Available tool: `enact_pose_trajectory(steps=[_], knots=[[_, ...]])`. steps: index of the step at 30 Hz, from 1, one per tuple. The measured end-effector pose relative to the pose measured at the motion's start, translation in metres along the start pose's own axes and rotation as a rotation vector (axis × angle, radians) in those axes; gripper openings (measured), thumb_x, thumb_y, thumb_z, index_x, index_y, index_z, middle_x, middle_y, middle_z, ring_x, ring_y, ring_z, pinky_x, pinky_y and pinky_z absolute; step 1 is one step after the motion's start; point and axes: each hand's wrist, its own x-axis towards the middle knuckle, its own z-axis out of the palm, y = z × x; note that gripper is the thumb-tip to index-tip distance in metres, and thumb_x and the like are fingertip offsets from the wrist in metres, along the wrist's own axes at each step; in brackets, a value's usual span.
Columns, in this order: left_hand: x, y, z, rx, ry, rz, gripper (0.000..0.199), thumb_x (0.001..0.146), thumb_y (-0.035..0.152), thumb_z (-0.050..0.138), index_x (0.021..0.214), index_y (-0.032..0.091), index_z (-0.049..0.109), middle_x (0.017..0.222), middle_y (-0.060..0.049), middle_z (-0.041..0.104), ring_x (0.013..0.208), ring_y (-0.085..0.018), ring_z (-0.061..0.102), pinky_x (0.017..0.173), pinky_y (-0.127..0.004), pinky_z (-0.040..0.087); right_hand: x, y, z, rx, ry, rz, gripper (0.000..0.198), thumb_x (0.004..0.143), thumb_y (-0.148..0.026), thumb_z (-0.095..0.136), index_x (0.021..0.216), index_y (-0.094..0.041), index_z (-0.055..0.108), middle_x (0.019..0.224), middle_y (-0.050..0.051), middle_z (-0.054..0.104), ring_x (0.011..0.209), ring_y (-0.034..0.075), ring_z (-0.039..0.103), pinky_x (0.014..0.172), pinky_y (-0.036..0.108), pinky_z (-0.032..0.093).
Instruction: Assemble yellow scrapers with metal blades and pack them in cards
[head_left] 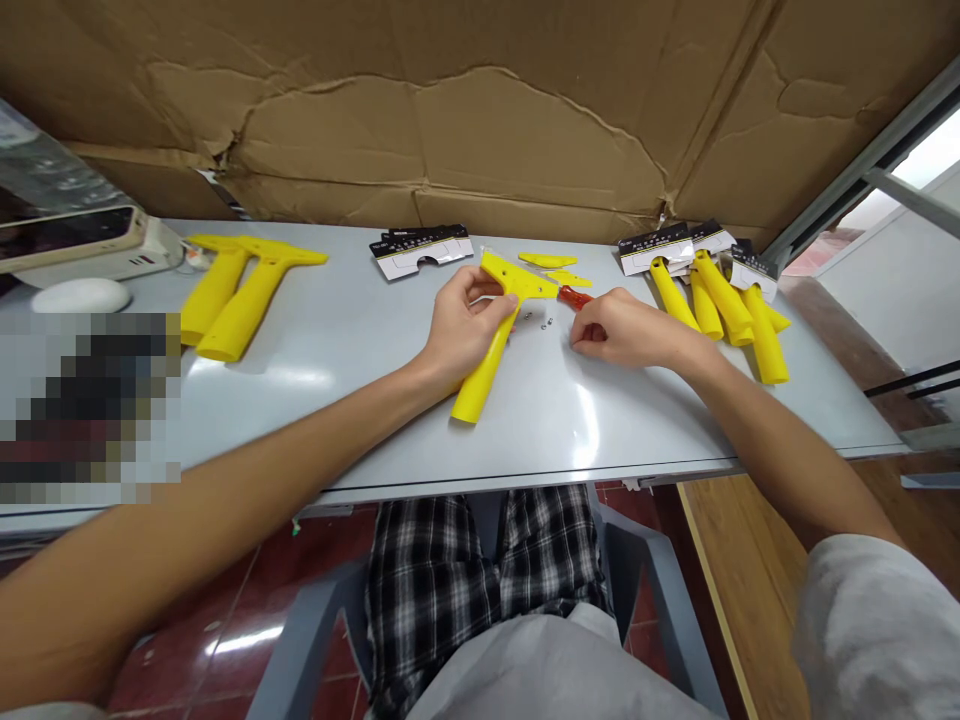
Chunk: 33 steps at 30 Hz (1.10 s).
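My left hand [469, 325] is closed around the neck of a yellow T-shaped scraper handle [486, 375], tilted over the table with its wide head away from me. Small holes show in that head. My right hand [619, 330] is curled with fingertips together just above the tabletop; whatever they pinch is too small or hidden to make out. Right behind it is a red-handled screwdriver [574, 297], partly covered by the hand and the scraper head. A few small screws [547, 323] lie between my hands. Beyond them rest flat yellow cover pieces [547, 261].
Two yellow scraper handles [251, 300] lie at the left. Printed cards [421, 250] are at the back, and several carded yellow scrapers [724, 295] are at the right. A phone [75, 235] and a white mouse [81, 296] sit far left. Cardboard [420, 120] walls the back.
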Motion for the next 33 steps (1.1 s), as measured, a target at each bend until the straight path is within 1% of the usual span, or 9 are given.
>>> enact_pose_trajectory(steps=[4, 7, 10, 12, 16, 20, 22, 30, 33], knots=[[0.0, -0.003, -0.001, 0.034, -0.036, 0.051, 0.024, 0.085, 0.015, 0.076, 0.104, 0.022, 0.063, 0.116, -0.009, 0.075, 0.096, -0.023, 0.076, 0.069, -0.034, 0.066, 0.001, 0.0, 0.0, -0.003, 0.051, -0.093, 0.015, 0.085, -0.015, 0.065, 0.089, -0.015, 0.08, 0.083, 0.002, 0.073, 0.073, 0.007, 0.055, 0.074, 0.024, 0.039], [-0.006, -0.004, 0.0, 0.064, -0.073, 0.127, 0.024, 0.085, 0.016, 0.077, 0.105, 0.022, 0.065, 0.118, -0.009, 0.075, 0.109, -0.024, 0.074, 0.08, -0.034, 0.067, 0.004, 0.001, 0.002, 0.164, 0.231, -0.193, 0.015, 0.089, -0.025, 0.07, 0.094, -0.016, 0.081, 0.094, 0.005, 0.074, 0.078, 0.007, 0.057, 0.074, 0.023, 0.042], [-0.018, -0.002, 0.004, 0.062, -0.151, 0.16, 0.025, 0.086, 0.019, 0.078, 0.108, 0.022, 0.066, 0.119, -0.008, 0.074, 0.11, -0.022, 0.074, 0.085, -0.034, 0.067, 0.011, 0.0, 0.009, 0.417, 0.472, -0.226, 0.027, 0.093, -0.043, 0.075, 0.099, -0.018, 0.082, 0.115, 0.008, 0.072, 0.097, 0.011, 0.063, 0.074, 0.022, 0.048], [-0.026, 0.0, 0.007, 0.056, -0.209, 0.153, 0.025, 0.088, 0.021, 0.079, 0.109, 0.023, 0.065, 0.118, -0.007, 0.073, 0.1, -0.019, 0.074, 0.082, -0.033, 0.067, 0.016, -0.001, 0.016, 0.538, 0.551, -0.236, 0.036, 0.093, -0.054, 0.078, 0.101, -0.019, 0.081, 0.125, 0.01, 0.068, 0.113, 0.015, 0.063, 0.076, 0.022, 0.052], [-0.034, 0.004, 0.009, 0.048, -0.262, 0.147, 0.023, 0.089, 0.024, 0.078, 0.107, 0.022, 0.064, 0.115, -0.005, 0.07, 0.088, -0.016, 0.074, 0.08, -0.032, 0.066, 0.023, -0.005, 0.027, 0.667, 0.523, -0.227, 0.048, 0.087, -0.066, 0.082, 0.101, -0.02, 0.081, 0.13, 0.011, 0.065, 0.127, 0.019, 0.061, 0.088, 0.027, 0.058], [-0.033, 0.004, 0.01, 0.055, -0.255, 0.151, 0.022, 0.089, 0.024, 0.078, 0.106, 0.023, 0.064, 0.114, -0.005, 0.071, 0.09, -0.017, 0.074, 0.082, -0.033, 0.066, 0.024, -0.009, 0.031, 0.722, 0.48, -0.182, 0.053, 0.082, -0.07, 0.085, 0.1, -0.021, 0.082, 0.129, 0.011, 0.067, 0.131, 0.021, 0.061, 0.106, 0.036, 0.057], [-0.032, 0.004, 0.01, 0.06, -0.248, 0.159, 0.023, 0.088, 0.024, 0.078, 0.107, 0.023, 0.065, 0.113, -0.005, 0.072, 0.093, -0.018, 0.074, 0.083, -0.033, 0.066, 0.025, -0.01, 0.032, 0.74, 0.486, -0.167, 0.053, 0.081, -0.071, 0.086, 0.098, -0.021, 0.082, 0.127, 0.01, 0.068, 0.131, 0.021, 0.061, 0.11, 0.039, 0.056], [-0.032, 0.003, 0.011, 0.095, -0.22, 0.166, 0.021, 0.087, 0.023, 0.078, 0.103, 0.022, 0.064, 0.112, -0.005, 0.072, 0.095, -0.018, 0.074, 0.082, -0.032, 0.065, 0.027, -0.015, 0.036, 0.739, 0.527, -0.122, 0.047, 0.083, -0.064, 0.085, 0.096, -0.019, 0.08, 0.119, 0.01, 0.07, 0.123, 0.019, 0.062, 0.099, 0.033, 0.056], [-0.031, 0.003, 0.01, 0.1, -0.219, 0.161, 0.022, 0.087, 0.023, 0.078, 0.104, 0.022, 0.064, 0.113, -0.004, 0.072, 0.089, -0.016, 0.073, 0.082, -0.033, 0.065, 0.027, -0.017, 0.036, 0.732, 0.536, -0.129, 0.046, 0.085, -0.063, 0.084, 0.096, -0.018, 0.08, 0.118, 0.01, 0.07, 0.119, 0.019, 0.063, 0.098, 0.033, 0.055]])
